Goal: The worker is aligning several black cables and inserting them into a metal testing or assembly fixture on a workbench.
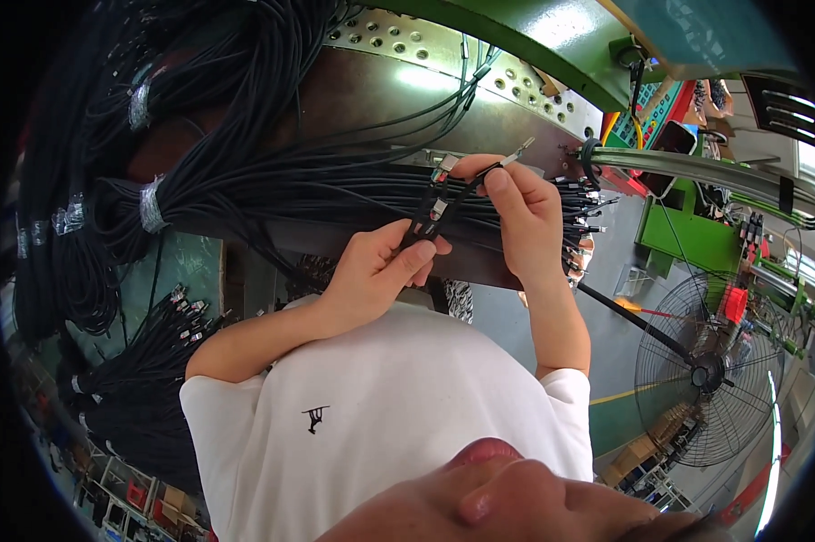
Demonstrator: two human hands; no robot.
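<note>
My left hand [371,275] is closed on black cables, thumb pressed over them. Two silvery metal plugs, one [438,210] just beyond my fingertips and another [445,168] higher up, stick out there. My right hand [526,217] pinches a black cable between thumb and forefinger. Its pale, thin end [518,154] points up and to the right, past the fingers. Behind both hands a thick bundle of black cables [335,185] runs across the bench, with many metal-tipped ends [588,210] to the right of my right hand.
Silvery ties [153,204] bind the cable bundles at the left. A green machine [534,32] with a perforated metal plate [394,38] stands beyond the bench. At the right are a metal rail [696,161] and a large caged fan [707,370]. More cables [154,348] lie at lower left.
</note>
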